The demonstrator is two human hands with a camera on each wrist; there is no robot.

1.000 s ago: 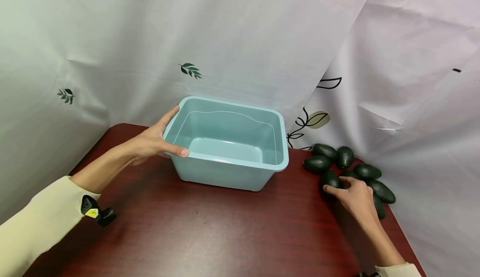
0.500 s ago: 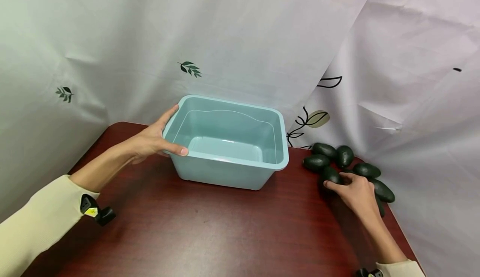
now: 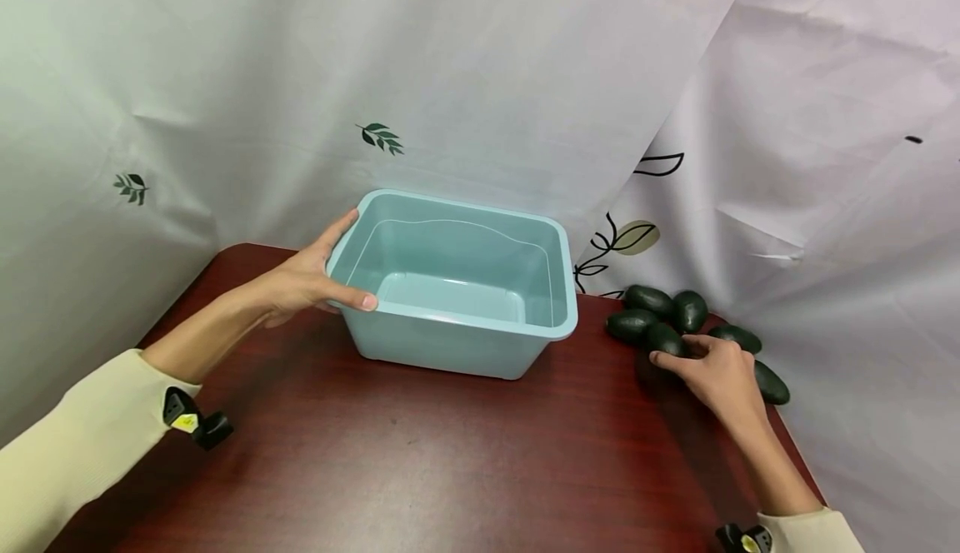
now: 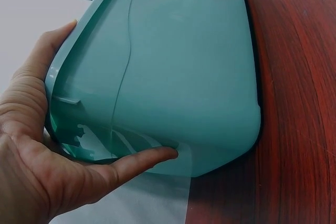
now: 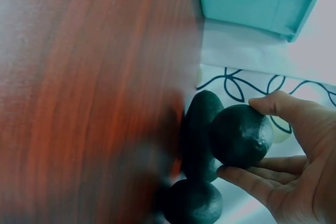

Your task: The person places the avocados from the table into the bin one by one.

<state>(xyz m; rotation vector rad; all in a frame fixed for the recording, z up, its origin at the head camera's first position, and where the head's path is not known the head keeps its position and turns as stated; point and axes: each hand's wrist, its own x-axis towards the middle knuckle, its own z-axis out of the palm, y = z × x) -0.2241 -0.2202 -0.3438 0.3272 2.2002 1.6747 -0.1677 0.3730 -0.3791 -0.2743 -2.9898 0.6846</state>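
A light blue plastic tub stands on the table, nothing inside it. My left hand grips its left end, the thumb along the front rim and the fingers reaching to the back; in the left wrist view the thumb lies against the tub's side. At the right, my right hand holds a dark green avocado between thumb and fingers. The right wrist view shows this held avocado over another one, with a further avocado just below.
Several more avocados lie in a cluster around the right hand, at the back right of the dark red wooden table. A pale curtain with leaf prints hangs close behind the tub and along the sides.
My right hand has moved slightly away from me with the avocado, which now sits higher in the head view. The left hand and tub have stayed put.
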